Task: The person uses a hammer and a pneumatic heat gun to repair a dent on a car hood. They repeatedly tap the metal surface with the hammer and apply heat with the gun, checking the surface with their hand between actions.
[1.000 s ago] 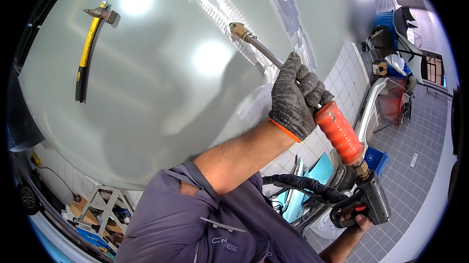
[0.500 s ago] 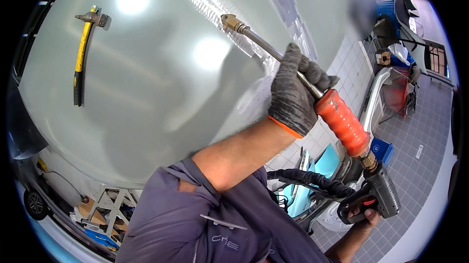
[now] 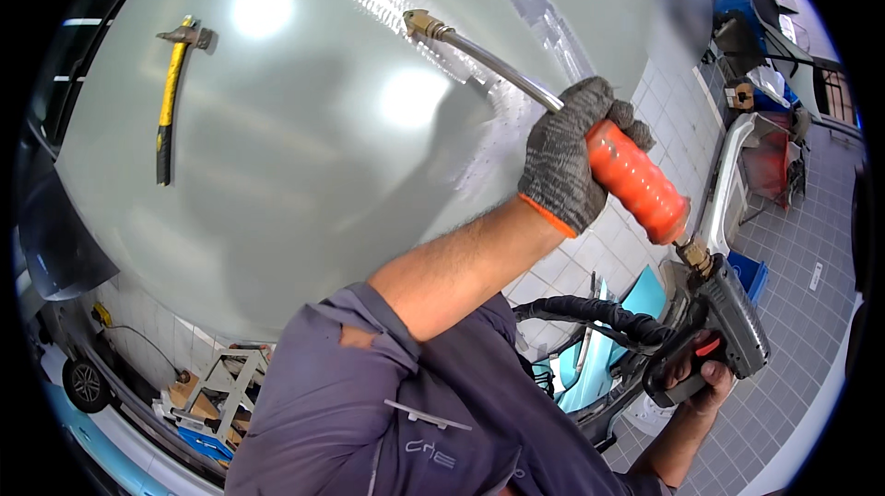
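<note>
A slide-hammer dent puller [image 3: 502, 70] slants across the view, brass-coloured tip at the upper left and black pistol grip [image 3: 735, 330] at the lower right. Its tip is over a bare-metal strip [image 3: 376, 0] on a grey-green car panel [image 3: 304, 192]; contact is hard to judge. My left hand [image 3: 567, 159], in a dark grey glove with an orange cuff, is closed round the tool where the metal shaft meets the ribbed red sliding weight [image 3: 638, 184]. My bare right hand [image 3: 712, 389] is wrapped round the pistol grip, near its red trigger.
A yellow-and-black hammer [image 3: 171, 100] lies on the panel's left side. A black sleeved cable [image 3: 590, 312] runs from the tool toward my waist. A grey step stool [image 3: 226, 390] stands lower left. Turquoise panels [image 3: 590, 376], a blue bin [image 3: 747, 275] and other parts are on the right floor.
The gun and my right hand have risen slightly. The red weight has slid a little away from the gun, and my left hand now sits against its upper end. The view has shifted slightly.
</note>
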The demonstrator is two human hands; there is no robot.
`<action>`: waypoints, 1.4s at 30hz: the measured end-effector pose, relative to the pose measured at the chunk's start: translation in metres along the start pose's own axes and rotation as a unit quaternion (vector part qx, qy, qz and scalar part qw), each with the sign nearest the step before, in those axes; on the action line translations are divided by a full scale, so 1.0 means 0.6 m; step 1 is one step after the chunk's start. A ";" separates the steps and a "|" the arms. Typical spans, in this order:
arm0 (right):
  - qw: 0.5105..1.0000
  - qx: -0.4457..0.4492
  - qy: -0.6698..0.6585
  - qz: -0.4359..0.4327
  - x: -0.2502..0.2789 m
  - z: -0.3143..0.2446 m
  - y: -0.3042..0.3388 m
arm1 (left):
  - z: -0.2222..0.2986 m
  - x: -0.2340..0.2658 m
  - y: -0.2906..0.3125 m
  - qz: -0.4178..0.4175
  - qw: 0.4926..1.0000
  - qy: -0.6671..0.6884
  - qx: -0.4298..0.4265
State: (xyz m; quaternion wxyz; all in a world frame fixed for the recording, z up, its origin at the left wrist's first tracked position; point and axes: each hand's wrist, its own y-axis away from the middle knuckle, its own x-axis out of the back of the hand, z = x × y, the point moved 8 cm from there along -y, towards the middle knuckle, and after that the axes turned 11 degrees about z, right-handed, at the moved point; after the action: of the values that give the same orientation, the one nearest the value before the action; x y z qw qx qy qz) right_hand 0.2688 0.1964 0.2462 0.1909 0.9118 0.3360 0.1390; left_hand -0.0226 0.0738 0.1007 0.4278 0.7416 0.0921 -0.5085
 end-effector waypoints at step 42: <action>0.996 -0.068 -0.056 -0.031 -0.041 0.055 0.078 | 0.077 0.012 0.029 0.162 0.986 -0.033 -0.016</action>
State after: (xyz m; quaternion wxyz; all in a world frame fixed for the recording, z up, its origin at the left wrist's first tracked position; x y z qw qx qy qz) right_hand 0.2897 0.1389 0.2344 0.2753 0.8920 0.3430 0.1041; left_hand -0.0405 0.0270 0.0987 0.5196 0.7224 -0.0353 -0.4548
